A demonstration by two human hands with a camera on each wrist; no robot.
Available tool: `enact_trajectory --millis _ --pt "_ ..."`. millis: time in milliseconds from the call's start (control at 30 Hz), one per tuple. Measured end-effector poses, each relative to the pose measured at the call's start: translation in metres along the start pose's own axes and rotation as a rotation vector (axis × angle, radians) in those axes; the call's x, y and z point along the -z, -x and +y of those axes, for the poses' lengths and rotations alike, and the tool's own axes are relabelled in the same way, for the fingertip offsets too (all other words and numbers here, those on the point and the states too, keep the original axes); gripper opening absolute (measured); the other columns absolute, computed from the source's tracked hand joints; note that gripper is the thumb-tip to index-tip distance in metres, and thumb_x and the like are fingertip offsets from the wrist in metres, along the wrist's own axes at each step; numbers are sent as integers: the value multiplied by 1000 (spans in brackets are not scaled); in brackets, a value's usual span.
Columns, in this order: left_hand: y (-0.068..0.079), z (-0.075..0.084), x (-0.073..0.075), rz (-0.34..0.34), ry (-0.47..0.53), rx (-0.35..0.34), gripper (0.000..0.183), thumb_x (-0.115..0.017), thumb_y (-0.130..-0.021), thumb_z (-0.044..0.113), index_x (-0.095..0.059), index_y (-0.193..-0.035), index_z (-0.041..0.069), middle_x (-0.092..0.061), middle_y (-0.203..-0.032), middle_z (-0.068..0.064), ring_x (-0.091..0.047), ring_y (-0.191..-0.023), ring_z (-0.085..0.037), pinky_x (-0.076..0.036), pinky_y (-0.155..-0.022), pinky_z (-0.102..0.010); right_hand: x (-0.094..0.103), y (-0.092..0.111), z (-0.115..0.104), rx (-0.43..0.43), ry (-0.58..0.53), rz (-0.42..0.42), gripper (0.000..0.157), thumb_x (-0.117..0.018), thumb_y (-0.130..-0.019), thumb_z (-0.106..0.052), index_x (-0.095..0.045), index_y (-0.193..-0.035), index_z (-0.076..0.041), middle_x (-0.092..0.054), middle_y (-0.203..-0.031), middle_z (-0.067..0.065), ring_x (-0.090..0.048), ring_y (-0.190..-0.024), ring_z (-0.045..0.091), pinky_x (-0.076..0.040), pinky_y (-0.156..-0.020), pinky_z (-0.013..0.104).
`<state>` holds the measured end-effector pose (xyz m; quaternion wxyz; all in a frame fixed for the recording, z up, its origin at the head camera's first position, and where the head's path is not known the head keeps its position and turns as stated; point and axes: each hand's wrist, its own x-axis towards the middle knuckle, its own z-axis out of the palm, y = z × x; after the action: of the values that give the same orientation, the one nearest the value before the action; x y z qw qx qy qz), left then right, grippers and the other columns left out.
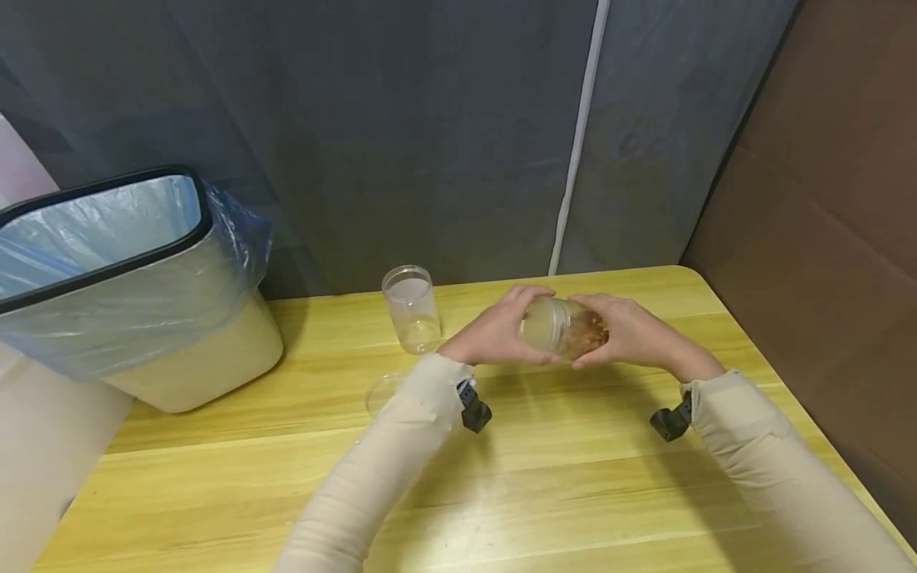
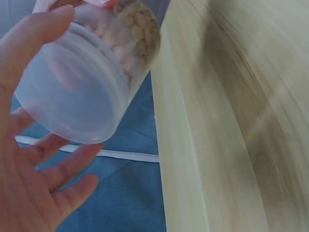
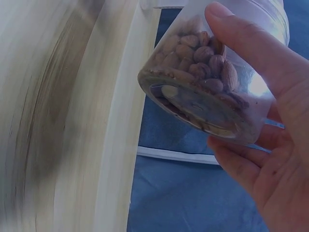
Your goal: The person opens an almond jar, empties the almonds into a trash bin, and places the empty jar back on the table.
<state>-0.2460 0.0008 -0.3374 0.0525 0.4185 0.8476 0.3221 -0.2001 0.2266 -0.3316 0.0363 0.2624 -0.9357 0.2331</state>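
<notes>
Both hands hold a clear plastic jar (image 1: 586, 333) tilted on its side above the table. Brown nuts (image 3: 200, 63) lie in its base end, seen up close in the right wrist view. My right hand (image 1: 630, 336) grips the jar's body around that end, thumb on one side and fingers on the other. At the opposite end, my left hand (image 1: 505, 330) curves round the translucent lid (image 2: 72, 92), thumb along one side and fingers spread on the other. A second clear jar (image 1: 411, 310), without nuts, stands upright left of the hands. A clear round lid (image 1: 382, 394) lies nearby, partly hidden by the left sleeve.
A cream bin (image 1: 215, 342) with a black rim and blue plastic liner stands at the left of the wooden table (image 1: 544, 493). A grey curtain (image 1: 401, 143) hangs behind the table, and a brown panel (image 1: 824, 199) borders the right side.
</notes>
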Motion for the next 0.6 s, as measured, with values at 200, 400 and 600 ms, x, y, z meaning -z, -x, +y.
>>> enact_trajectory --millis 200,400,600 --pt "4 -3 1 -17 104 80 86 -76 -69 47 -36 -137 13 -44 -128 -2 -48 -107 -16 -44 -87 -33 -1 2 1 -6 1 -11 93 -84 -61 -37 -42 -133 3 -51 -126 20 -49 -111 33 -41 -90 49" --pt "10 -11 -1 -6 153 127 88 -79 -67 42 -35 -139 16 -45 -130 -2 -47 -110 -17 -43 -87 -35 -2 7 6 -60 10 -10 96 -82 -61 -44 -40 -135 1 -47 -129 22 -45 -116 37 -37 -93 52" --pt "19 -22 -6 -40 174 216 94 -84 -64 29 -33 -141 9 -41 -136 -6 -48 -113 -22 -42 -90 -33 -1 10 10 -99 11 -17 101 -78 -61 -54 -38 -137 0 -44 -133 23 -41 -120 38 -35 -95 52"
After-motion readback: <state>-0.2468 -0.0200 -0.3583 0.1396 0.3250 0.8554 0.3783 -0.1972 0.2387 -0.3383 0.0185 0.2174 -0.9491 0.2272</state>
